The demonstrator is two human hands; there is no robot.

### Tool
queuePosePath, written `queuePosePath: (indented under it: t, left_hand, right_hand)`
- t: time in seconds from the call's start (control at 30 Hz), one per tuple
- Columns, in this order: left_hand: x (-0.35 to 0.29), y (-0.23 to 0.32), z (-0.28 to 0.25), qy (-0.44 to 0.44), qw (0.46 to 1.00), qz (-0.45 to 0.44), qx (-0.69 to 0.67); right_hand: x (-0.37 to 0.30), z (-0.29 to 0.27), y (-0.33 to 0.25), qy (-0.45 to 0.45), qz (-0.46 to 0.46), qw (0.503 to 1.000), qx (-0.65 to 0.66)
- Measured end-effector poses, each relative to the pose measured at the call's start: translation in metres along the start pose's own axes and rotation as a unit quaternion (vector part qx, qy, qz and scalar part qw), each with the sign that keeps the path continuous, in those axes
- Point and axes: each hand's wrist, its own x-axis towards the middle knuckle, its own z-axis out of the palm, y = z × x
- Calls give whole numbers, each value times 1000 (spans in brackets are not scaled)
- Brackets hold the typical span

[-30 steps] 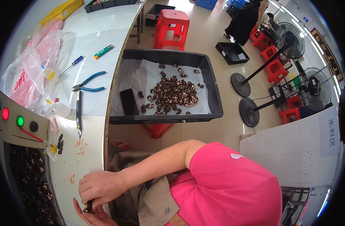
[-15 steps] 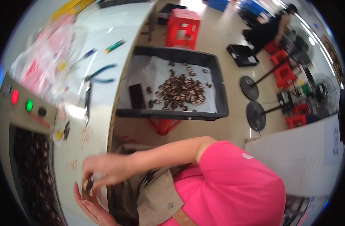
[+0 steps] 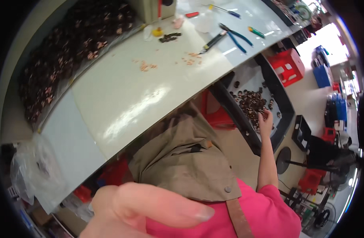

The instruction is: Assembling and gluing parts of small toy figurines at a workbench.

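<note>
My right hand (image 3: pixel 265 121) reaches into a black tray (image 3: pixel 284 104) on the right. Its fingers are bent together at the edge of a pile of small dark brown and pinkish parts (image 3: pixel 249 104), with a dark bit at the fingertips. My left hand (image 3: pixel 140 210) looms large and close at the bottom. One of its digits stretches out to the right and nothing shows in its grasp; the other fingers are partly hidden. White sheeting lines the tray under the parts.
Along the worktable (image 3: pixel 122 91) lie pliers (image 3: pixel 235 36), a cutter knife (image 3: pixel 212 42), a screwdriver (image 3: pixel 225 11) and pinkish scraps (image 3: pixel 147 66). A bin of dark parts (image 3: pixel 71 51) stands at upper left. A red stool (image 3: pixel 287 67) is beyond the tray.
My hands, together over the table's edge before, are now apart: the right at the tray, the left close to the camera. The view has turned, shifting the table and tray across it.
</note>
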Motion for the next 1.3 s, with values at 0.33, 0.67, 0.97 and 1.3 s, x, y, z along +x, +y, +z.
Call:
queuePosePath:
  t: [0.33, 0.67, 0.97, 1.3]
  left_hand:
    - [34, -12, 4, 110, 986, -33, 118]
    - [31, -26, 6, 199, 961, -80, 173]
    - [66, -76, -28, 228, 954, -47, 187]
    - [105, -197, -325, 121, 640, -111, 751]
  right_hand:
    - [9, 14, -224, -143, -161, 952, 217]
    - [-27, 60, -422, -309, -435, 724, 438]
    - [-27, 95, -428, -403, -412, 730, 367]
    - [-31, 85, -437, -415, -378, 751, 346]
